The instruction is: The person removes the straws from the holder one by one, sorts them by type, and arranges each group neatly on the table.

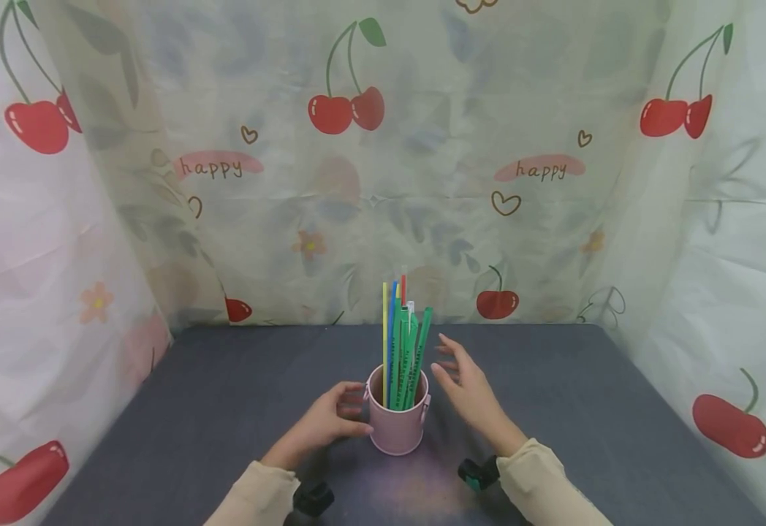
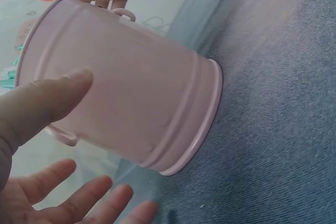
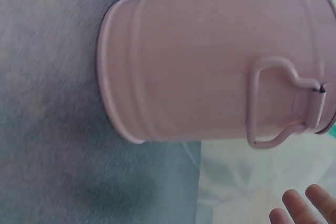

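A pink metal bucket (image 1: 396,432) with small side handles stands upright on the dark table. Several long green sticks with dark lettering (image 1: 404,358) rise from it, beside a thin yellow stick (image 1: 385,343), a blue one (image 1: 392,321) and a red one (image 1: 403,290). My left hand (image 1: 330,416) is at the bucket's left side, its thumb (image 2: 58,98) in front of the wall and the fingers spread apart from it; whether the thumb touches cannot be told. On the other side, my right hand (image 1: 471,391) is held away from the bucket, fingers loosely extended. Neither hand grips anything.
The dark cloth-covered table (image 1: 258,365) extends around the bucket. Behind it hangs a pale curtain (image 1: 422,219) printed with cherries and flowers, and similar sheets enclose both sides. A dark device (image 1: 479,473) is strapped at each wrist.
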`<control>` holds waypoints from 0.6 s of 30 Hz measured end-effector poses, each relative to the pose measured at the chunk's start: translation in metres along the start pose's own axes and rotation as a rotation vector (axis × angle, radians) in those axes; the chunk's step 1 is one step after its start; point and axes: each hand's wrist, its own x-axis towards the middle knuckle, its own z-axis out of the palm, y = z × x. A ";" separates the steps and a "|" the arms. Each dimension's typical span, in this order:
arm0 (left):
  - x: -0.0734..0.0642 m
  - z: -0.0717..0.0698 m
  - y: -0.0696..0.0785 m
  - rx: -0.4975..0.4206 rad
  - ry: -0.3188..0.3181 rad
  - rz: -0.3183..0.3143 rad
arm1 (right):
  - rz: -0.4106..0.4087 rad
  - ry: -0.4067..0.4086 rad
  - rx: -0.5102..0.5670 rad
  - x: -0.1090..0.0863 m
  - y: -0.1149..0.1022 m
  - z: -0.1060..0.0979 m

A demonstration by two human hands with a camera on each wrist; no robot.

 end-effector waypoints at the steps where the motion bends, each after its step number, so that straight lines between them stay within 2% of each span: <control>1: 0.001 0.001 -0.001 -0.013 0.000 0.010 | 0.010 -0.004 0.014 0.001 -0.001 0.000; 11: 0.005 0.008 -0.008 -0.092 -0.003 0.045 | 0.125 -0.046 0.162 0.009 -0.006 0.003; 18: 0.006 0.010 -0.011 -0.107 0.005 0.004 | 0.135 -0.053 0.273 0.015 0.004 0.005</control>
